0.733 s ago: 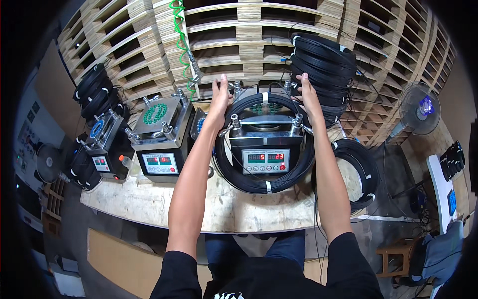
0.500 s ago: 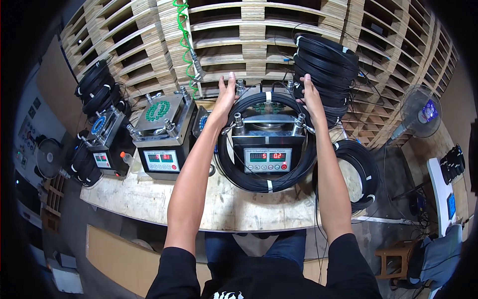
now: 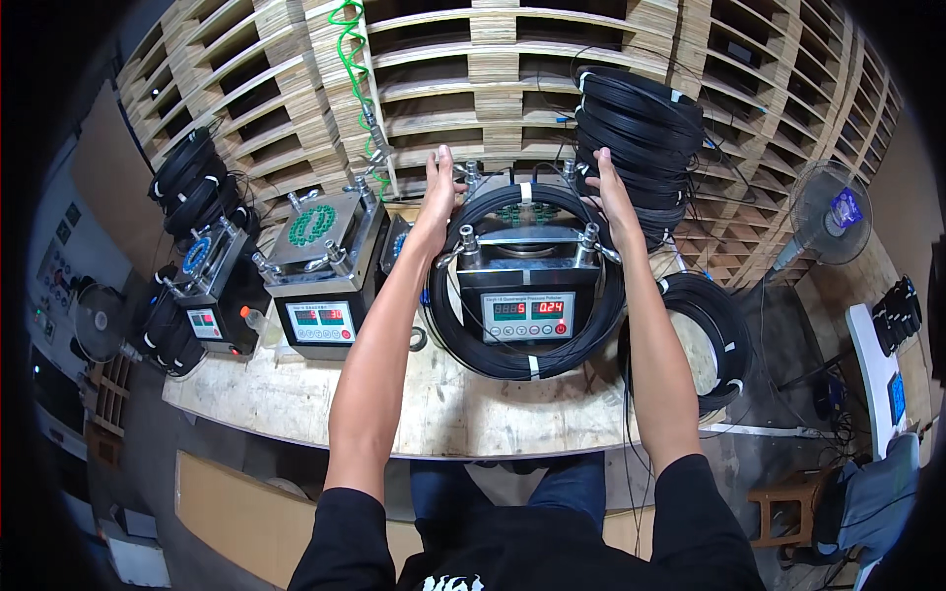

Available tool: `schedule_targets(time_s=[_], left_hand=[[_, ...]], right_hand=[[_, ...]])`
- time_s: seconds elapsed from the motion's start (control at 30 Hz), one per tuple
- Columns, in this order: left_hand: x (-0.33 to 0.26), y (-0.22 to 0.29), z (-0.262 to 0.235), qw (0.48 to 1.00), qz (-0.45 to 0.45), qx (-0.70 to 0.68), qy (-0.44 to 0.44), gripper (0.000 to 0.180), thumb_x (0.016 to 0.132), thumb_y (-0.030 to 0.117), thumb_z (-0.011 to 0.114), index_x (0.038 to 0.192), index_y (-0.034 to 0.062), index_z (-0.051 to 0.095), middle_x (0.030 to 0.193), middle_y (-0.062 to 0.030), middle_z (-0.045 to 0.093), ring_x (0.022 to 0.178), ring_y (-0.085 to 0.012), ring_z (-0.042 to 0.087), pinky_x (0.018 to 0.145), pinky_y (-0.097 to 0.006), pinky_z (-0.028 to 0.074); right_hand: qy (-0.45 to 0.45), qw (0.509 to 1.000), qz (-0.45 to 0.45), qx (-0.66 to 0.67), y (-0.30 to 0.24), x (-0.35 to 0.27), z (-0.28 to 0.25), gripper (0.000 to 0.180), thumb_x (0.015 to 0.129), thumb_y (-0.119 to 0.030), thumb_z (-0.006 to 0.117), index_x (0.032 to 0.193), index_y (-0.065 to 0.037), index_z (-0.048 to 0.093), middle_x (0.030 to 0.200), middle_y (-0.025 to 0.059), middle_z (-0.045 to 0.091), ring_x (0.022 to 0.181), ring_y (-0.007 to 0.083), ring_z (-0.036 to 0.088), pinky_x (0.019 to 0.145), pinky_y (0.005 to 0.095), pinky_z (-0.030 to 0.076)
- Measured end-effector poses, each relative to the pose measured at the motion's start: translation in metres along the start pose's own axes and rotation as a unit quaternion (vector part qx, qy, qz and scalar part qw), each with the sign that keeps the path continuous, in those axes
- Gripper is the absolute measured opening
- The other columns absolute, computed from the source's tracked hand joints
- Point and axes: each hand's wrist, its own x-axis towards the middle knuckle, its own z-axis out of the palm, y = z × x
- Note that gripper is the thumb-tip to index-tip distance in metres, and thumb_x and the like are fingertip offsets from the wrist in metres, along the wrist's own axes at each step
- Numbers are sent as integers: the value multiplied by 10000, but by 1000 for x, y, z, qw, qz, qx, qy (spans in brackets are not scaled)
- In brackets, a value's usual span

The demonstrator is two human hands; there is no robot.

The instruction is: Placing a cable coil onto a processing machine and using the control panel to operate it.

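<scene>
A wooden desk [image 3: 473, 424] carries a metal machine [image 3: 530, 262] mid-length, set back from the near edge; a black coil [image 3: 493, 362] frames its front. The person's left hand [image 3: 440, 195] and right hand [image 3: 613, 195] flank the coil's top, fingers straight, slightly parted; their grip cannot be told. Even, two-sided support seems best. The panel [image 3: 530, 316] bears print and red digits.

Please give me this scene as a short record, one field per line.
Left hand: fingers extended, at the upper left of the black cable coil; contact unclear
Right hand: fingers extended, at its upper right; contact unclear
Coil: white ties; encircles a benchtop machine's front in this view
To the left: silver-topped machine, green ring of parts on top
Back right: stacked black cable coils
Surface: wooden workbench
</scene>
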Motion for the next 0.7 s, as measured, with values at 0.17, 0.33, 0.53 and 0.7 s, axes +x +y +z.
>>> schedule_targets(time_s=[0.17, 0.33, 0.53, 0.7], left_hand=[[9, -10, -9, 999, 3, -21, -38, 1000, 930, 822, 281, 1614, 114, 104, 1521, -141, 389, 1072, -218, 550, 907, -422, 419], [7, -11, 0, 999, 31, -9, 24, 942, 968, 771, 282, 1604, 94, 131, 1484, -140, 419, 960, -218, 575, 842, -393, 426], [5, -10, -2, 996, 35, 1, 78, 981, 971, 759, 312, 1587, 17, 133, 1484, -172, 427, 1073, -256, 583, 966, -436, 426], [9, -11, -6, 1000, 28, -2, -14, 993, 940, 811, 275, 1619, 108, 100, 1558, -203, 347, 1283, -275, 470, 1042, -494, 378]], right_hand=[[4, 1000, 14, -18, -10, -10, 7, 930, 957, -768, 349, 1531, -37, 384, 1537, 142, 410, 1137, 232, 511, 983, 396, 472], [-4, 997, -17, -70, 2, 4, -1, 929, 954, -774, 342, 1530, -47, 392, 1502, 116, 455, 1134, 219, 513, 1007, 412, 438], [-77, 995, 55, -9, 7, 6, -9, 934, 936, -791, 357, 1567, -102, 340, 1510, 269, 415, 1383, 308, 437, 1133, 423, 351], [-79, 997, 14, 21, 3, -4, -9, 941, 939, -784, 367, 1576, -93, 318, 1504, 306, 399, 1437, 343, 374, 1145, 434, 348]])
